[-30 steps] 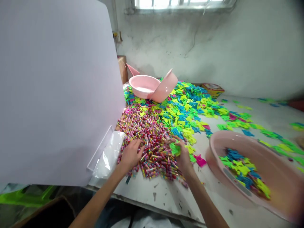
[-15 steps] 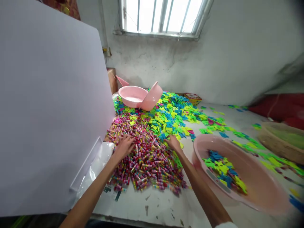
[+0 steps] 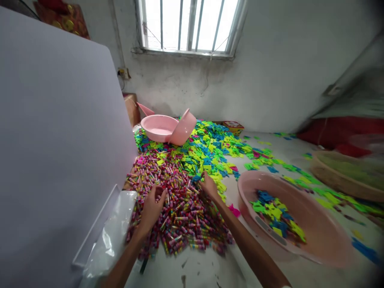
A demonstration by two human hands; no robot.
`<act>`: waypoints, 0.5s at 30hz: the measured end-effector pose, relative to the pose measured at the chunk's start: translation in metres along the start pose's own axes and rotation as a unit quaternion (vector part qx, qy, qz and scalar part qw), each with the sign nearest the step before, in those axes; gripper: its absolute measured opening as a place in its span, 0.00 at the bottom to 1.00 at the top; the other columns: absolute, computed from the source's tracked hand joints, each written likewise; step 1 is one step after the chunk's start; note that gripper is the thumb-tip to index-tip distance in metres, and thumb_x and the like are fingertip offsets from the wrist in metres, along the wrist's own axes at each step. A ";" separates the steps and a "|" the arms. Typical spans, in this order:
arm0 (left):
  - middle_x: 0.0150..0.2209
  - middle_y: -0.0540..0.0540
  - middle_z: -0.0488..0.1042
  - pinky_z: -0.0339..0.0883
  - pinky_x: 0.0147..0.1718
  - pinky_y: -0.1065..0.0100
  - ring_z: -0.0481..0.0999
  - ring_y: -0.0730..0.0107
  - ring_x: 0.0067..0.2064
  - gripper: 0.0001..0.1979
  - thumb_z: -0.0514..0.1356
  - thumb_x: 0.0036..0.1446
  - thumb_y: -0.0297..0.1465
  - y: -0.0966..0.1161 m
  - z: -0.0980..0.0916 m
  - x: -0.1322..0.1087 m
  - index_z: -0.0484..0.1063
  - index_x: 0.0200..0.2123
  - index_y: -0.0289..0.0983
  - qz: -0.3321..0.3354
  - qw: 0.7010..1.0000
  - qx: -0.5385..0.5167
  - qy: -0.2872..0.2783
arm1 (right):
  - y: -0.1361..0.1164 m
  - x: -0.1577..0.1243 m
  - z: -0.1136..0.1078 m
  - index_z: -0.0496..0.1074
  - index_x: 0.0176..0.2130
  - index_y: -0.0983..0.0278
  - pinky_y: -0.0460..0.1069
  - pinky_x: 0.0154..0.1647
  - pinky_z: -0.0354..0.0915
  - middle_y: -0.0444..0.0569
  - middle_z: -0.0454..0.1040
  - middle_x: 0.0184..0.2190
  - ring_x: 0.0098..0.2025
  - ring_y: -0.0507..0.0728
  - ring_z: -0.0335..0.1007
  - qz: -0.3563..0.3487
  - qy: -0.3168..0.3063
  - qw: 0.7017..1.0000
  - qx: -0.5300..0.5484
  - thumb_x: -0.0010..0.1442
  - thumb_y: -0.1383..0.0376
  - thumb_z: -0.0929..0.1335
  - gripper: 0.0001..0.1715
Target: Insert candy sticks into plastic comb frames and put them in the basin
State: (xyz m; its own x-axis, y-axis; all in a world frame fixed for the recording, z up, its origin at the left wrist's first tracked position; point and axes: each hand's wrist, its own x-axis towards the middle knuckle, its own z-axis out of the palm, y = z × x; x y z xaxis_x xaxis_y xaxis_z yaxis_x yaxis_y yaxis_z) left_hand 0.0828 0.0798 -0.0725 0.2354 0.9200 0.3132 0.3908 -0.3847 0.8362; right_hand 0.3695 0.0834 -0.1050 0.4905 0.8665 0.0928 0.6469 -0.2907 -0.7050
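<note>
A heap of small pink, red and yellow tubes, banded like little candy sticks, lies before me. My left hand is over its left side, thumb and fingers curved apart, with nothing plainly held. At the heap's right edge, my right hand has its fingertips drawn together on a small blue plastic piece; the grip is partly hidden. Green, yellow and blue plastic pieces spread behind the tubes. To the right, a large pink basin holds some of these pieces, and a magenta piece lies beside it.
A tall white panel stands at the left, with a clear plastic bag at its foot. Two pink basins rest on the far pile. A beige basket sits far right; a small box is by the wall.
The view has shifted, so the scene sits further left. My left hand has drawn back toward me, its fingers lifted and curved. A magenta piece now shows beside the large basin.
</note>
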 end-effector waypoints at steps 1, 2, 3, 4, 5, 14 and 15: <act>0.34 0.46 0.77 0.70 0.39 0.63 0.78 0.63 0.36 0.12 0.55 0.62 0.41 0.003 0.000 0.000 0.67 0.39 0.38 -0.003 1.000 -0.008 0.003 | -0.006 -0.001 -0.003 0.69 0.42 0.62 0.52 0.43 0.61 0.50 0.75 0.35 0.41 0.62 0.71 -0.011 0.007 1.000 0.026 0.53 0.64 0.70 0.14; 0.34 0.46 0.78 0.70 0.39 0.63 0.78 0.63 0.36 0.12 0.55 0.62 0.41 0.005 0.001 0.001 0.68 0.39 0.38 -0.004 1.000 -0.016 0.004 | -0.013 -0.002 -0.007 0.70 0.41 0.62 0.52 0.44 0.61 0.49 0.75 0.35 0.41 0.62 0.71 -0.026 0.013 0.998 0.055 0.53 0.63 0.69 0.13; 0.34 0.46 0.78 0.70 0.38 0.63 0.79 0.63 0.37 0.11 0.55 0.62 0.40 0.009 0.002 0.002 0.68 0.39 0.38 -0.004 1.000 -0.024 0.005 | -0.022 -0.005 -0.012 0.70 0.39 0.62 0.53 0.45 0.62 0.49 0.75 0.36 0.42 0.62 0.71 -0.043 0.016 0.995 0.086 0.53 0.62 0.69 0.12; 0.33 0.47 0.78 0.70 0.38 0.64 0.79 0.63 0.37 0.11 0.54 0.62 0.39 0.013 0.002 0.004 0.69 0.39 0.38 -0.005 0.999 -0.031 0.007 | -0.031 -0.008 -0.017 0.70 0.38 0.62 0.54 0.47 0.62 0.49 0.75 0.37 0.43 0.62 0.71 -0.062 0.017 0.991 0.116 0.52 0.60 0.70 0.13; 0.33 0.47 0.78 0.70 0.37 0.64 0.79 0.63 0.37 0.11 0.53 0.62 0.38 0.018 0.002 0.007 0.69 0.39 0.38 -0.006 0.999 -0.037 0.010 | -0.042 -0.012 -0.022 0.71 0.38 0.62 0.54 0.49 0.62 0.49 0.75 0.38 0.45 0.62 0.70 -0.082 0.015 0.986 0.147 0.51 0.59 0.70 0.13; 0.28 0.51 0.73 0.64 0.31 0.70 0.71 0.70 0.30 0.15 0.60 0.59 0.44 0.079 -0.032 0.027 0.73 0.37 0.38 0.025 0.997 -0.044 -0.059 | -0.135 -0.071 -0.059 0.79 0.37 0.59 0.50 0.34 0.69 0.45 0.78 0.36 0.33 0.57 0.73 -0.087 -0.160 0.914 0.361 0.47 0.55 0.77 0.17; 0.27 0.52 0.71 0.62 0.29 0.71 0.69 0.71 0.29 0.14 0.61 0.58 0.44 0.082 -0.037 0.028 0.73 0.34 0.38 0.026 0.995 -0.053 -0.077 | -0.142 -0.076 -0.060 0.79 0.36 0.60 0.48 0.30 0.68 0.45 0.77 0.35 0.31 0.56 0.73 -0.064 -0.170 0.903 0.390 0.46 0.55 0.78 0.18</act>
State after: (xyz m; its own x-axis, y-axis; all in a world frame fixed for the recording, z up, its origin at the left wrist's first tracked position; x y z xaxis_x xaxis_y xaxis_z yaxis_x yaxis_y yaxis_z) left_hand 0.0885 0.0762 0.0218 0.3903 0.8737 0.2904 0.2807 -0.4133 0.8663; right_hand 0.2753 0.0349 0.0299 0.1467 0.9859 0.0806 0.0127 0.0796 -0.9967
